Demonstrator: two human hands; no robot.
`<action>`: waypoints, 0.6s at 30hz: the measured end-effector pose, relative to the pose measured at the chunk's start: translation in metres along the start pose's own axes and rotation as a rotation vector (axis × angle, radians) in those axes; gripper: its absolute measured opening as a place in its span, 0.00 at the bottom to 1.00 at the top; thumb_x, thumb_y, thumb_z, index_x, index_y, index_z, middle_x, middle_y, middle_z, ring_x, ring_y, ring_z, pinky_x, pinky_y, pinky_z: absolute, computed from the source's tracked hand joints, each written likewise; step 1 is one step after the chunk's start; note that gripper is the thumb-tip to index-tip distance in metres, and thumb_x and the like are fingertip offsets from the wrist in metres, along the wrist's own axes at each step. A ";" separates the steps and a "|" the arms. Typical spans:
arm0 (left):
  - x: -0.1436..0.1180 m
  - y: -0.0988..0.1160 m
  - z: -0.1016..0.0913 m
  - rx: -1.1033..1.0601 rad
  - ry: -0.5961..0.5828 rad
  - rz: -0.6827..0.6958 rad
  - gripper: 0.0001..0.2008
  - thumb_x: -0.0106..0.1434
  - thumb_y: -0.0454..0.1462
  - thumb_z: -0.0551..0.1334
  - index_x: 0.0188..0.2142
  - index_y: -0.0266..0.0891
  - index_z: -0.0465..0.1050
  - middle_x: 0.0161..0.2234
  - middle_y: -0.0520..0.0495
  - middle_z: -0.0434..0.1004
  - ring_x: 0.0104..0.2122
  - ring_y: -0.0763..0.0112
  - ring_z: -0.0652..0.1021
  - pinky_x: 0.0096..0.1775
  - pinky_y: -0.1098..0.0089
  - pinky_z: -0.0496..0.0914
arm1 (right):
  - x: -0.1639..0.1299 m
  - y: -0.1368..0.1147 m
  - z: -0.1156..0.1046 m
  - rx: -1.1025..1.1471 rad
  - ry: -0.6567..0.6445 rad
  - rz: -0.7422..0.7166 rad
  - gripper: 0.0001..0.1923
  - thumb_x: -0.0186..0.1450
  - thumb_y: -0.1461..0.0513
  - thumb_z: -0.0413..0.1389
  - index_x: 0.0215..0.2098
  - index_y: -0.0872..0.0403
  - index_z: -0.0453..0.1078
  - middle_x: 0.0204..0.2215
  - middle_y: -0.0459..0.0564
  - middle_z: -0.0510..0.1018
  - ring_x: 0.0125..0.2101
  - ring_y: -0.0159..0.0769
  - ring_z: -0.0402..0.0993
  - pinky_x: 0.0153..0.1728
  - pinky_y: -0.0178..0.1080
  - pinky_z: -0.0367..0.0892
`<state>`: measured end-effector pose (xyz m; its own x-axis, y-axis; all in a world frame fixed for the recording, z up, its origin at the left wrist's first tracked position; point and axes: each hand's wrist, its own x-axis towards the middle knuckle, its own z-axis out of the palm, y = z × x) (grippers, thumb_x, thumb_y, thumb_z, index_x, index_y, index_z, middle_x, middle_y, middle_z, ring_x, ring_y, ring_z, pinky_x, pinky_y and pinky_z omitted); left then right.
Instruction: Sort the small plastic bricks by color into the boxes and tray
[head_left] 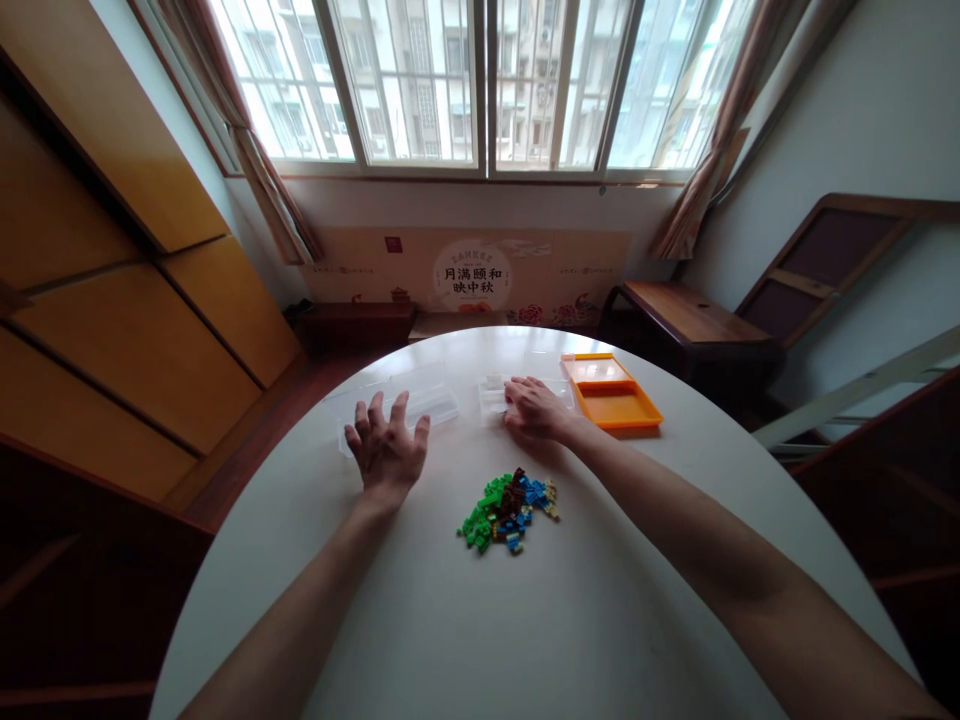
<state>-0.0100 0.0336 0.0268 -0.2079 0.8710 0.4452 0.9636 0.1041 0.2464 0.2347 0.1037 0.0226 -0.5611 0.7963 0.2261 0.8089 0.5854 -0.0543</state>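
My left hand (387,445) is open, its fingers spread over the near side of a long clear plastic box (439,398) on the left of the white table. Partly covered by that hand, the box shows compartments inside. Toward the middle, my right hand (534,408) has its fingers bent and closed on a second clear plastic box (491,402); its fingertips are partly hidden. In front of both hands lies a loose pile of small building bricks (510,508), green on the left, dark brown in the middle, blue and pale yellow on the right.
An orange tray (619,408) with two sections stands right of my right hand. All of this rests on a round white table (420,620). Beyond its far edge are a printed cardboard panel (375,265) and a wooden chair (694,315).
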 end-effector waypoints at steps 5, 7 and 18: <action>0.028 -0.002 0.006 -0.012 -0.032 -0.109 0.27 0.67 0.50 0.45 0.60 0.44 0.63 0.64 0.38 0.54 0.64 0.42 0.52 0.59 0.37 0.47 | -0.007 -0.001 -0.004 -0.008 -0.006 -0.064 0.16 0.65 0.55 0.53 0.47 0.56 0.68 0.50 0.57 0.73 0.55 0.46 0.65 0.59 0.50 0.51; 0.037 -0.001 0.008 -0.034 -0.060 -0.139 0.27 0.67 0.50 0.44 0.58 0.45 0.66 0.64 0.39 0.55 0.64 0.41 0.52 0.58 0.34 0.46 | -0.009 -0.001 -0.004 -0.027 0.004 -0.102 0.17 0.68 0.52 0.50 0.44 0.55 0.69 0.52 0.58 0.72 0.56 0.47 0.63 0.58 0.51 0.51; 0.058 0.011 0.018 -0.034 -0.217 -0.193 0.22 0.56 0.40 0.55 0.51 0.44 0.67 0.55 0.36 0.66 0.57 0.41 0.62 0.53 0.25 0.45 | -0.005 -0.006 0.005 -0.004 0.063 0.062 0.14 0.71 0.58 0.44 0.42 0.56 0.69 0.46 0.57 0.76 0.52 0.43 0.67 0.58 0.49 0.50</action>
<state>-0.0084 0.0935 0.0400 -0.3421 0.9195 0.1935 0.9030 0.2647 0.3384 0.2319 0.0971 0.0170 -0.4976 0.8199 0.2830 0.8427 0.5343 -0.0661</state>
